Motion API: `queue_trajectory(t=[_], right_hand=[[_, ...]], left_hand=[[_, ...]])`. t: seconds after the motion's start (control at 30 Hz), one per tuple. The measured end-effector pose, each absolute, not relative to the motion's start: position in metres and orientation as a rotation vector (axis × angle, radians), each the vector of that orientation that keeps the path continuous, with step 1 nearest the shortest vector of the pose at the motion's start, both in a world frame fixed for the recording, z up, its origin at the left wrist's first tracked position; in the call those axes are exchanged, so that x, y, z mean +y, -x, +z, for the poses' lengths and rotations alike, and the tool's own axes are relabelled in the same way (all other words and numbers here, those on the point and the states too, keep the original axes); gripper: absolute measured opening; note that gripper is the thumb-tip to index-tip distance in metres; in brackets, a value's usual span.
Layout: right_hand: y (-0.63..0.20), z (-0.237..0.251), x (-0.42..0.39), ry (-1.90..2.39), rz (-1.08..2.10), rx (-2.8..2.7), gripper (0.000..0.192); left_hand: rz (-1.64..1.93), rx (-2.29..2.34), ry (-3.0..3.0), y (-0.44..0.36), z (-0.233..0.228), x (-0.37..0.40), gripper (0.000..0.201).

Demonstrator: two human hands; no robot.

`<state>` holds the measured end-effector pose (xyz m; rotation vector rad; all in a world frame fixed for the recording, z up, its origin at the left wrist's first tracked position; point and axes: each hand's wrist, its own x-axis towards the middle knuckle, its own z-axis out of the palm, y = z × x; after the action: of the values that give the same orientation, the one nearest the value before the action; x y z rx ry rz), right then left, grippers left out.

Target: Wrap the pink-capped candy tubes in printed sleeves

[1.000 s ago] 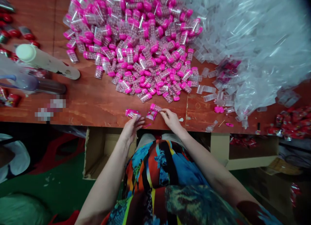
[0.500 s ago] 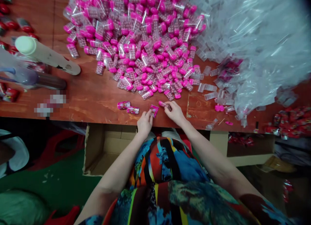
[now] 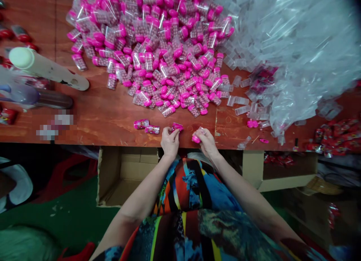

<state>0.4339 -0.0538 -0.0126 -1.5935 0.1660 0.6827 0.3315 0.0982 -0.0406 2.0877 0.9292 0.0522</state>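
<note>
My left hand pinches a flat pink printed sleeve just above the table's front edge. To its right, my right hand is closed around a small bottle. The bottle's pink cap points left and down, while the fingers hide most of its body. Left of my left hand lie two bottles in printed pink wrap, one upper and one lower. A big heap of clear bottles with pink caps and small pink balls inside covers the table beyond my hands.
A large clear plastic bag with empty clear containers spreads at the right. Red wrapped items lie at the far right. A white cylinder and a dark-filled bottle stand left. An open cardboard box sits below the edge.
My right hand has turned the bottle, so its pink cap now faces down toward me. My left hand has raised and tilted the sleeve slightly. The view has shifted a little.
</note>
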Motion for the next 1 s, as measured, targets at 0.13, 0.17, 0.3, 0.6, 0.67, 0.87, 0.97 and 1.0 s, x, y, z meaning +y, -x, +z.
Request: queue_trajectory(t=[0.13, 0.17, 0.3, 0.6, 0.67, 0.87, 0.97, 1.0], right_hand=[[-0.440, -0.003, -0.035, 1.525, 0.745, 0.203, 0.054], [-0.441, -0.001, -0.031, 1.514, 0.765, 0.210, 0.057], [-0.447, 0.007, -0.021, 1.484, 0.832, 0.211, 0.064], [-0.473, 0.021, -0.037, 1.556, 0.880, 0.130, 0.069], [-0.479, 0.022, -0.040, 1.579, 0.957, 0.064, 0.065], [-0.484, 0.020, -0.044, 1.600, 1.069, -0.050, 0.051], [-0.475, 0.016, -0.047, 1.550, 1.060, 0.038, 0.035], [-0.472, 0.015, -0.049, 1.546, 1.037, 0.060, 0.031]], left_hand=[[0.182, 0.831, -2.110, -0.329, -0.026, 0.090, 0.032], [0.208, 0.784, -2.126, -0.328, -0.023, 0.089, 0.032], [0.220, 0.638, -2.128, -0.325, -0.011, 0.087, 0.031], [-0.050, 0.860, -1.283, -0.338, 0.024, 0.107, 0.015], [-0.211, 0.782, -1.193, -0.343, 0.022, 0.115, 0.030], [-0.388, 0.790, -1.001, -0.350, 0.004, 0.118, 0.046], [-0.318, 0.912, -0.922, -0.351, 0.001, 0.115, 0.041], [-0.291, 0.954, -0.892, -0.352, 0.002, 0.115, 0.039]])
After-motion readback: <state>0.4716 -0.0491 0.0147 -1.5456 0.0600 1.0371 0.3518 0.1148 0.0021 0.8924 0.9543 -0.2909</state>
